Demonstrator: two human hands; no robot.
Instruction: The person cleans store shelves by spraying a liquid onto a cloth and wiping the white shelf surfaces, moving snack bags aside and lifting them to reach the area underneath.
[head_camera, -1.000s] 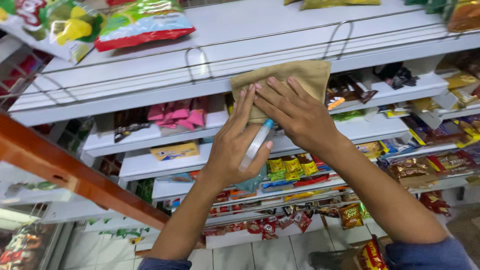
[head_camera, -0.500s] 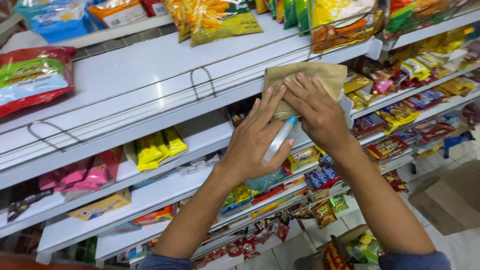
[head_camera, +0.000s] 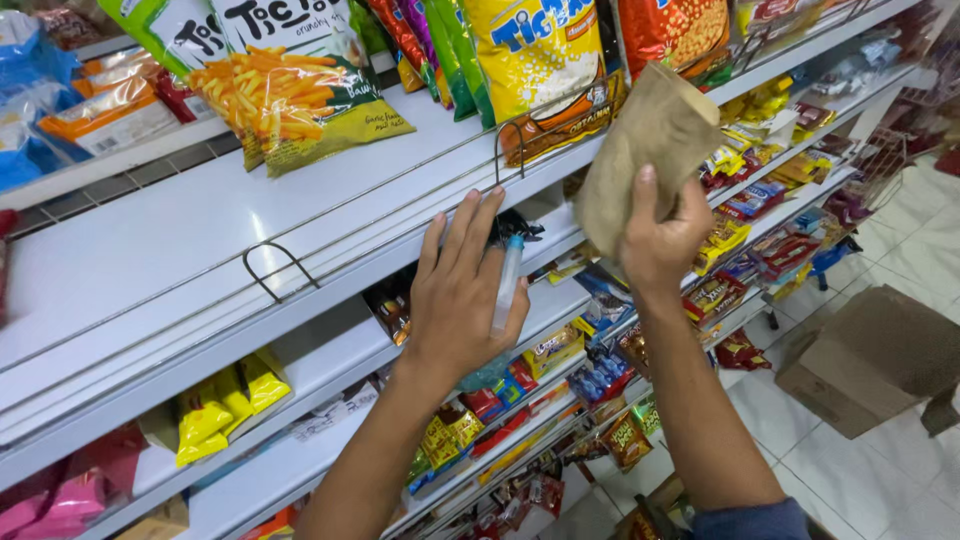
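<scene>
My left hand (head_camera: 462, 295) is raised in front of the white top shelf (head_camera: 200, 240), fingers stretched upward. A small clear bottle with a blue top (head_camera: 507, 285) is pinned against its palm side. My right hand (head_camera: 660, 235) grips the lower end of a crumpled brown cloth (head_camera: 650, 140) and holds it up against the shelf's front rail (head_camera: 560, 95), just below the snack bags. The two hands are apart, the right one higher and further right.
Large snack bags (head_camera: 290, 90) lie on the top shelf behind a wire rail with a loop divider (head_camera: 270, 255). The lower shelves hold small yellow packets (head_camera: 225, 400) and mixed wrapped sweets (head_camera: 740, 250). A brown cardboard box (head_camera: 870, 360) sits on the tiled floor at right.
My hands were together on the brown cloth; now they have parted, the right taking the cloth up and right. The view has shifted along the shelf towards the big snack bags.
</scene>
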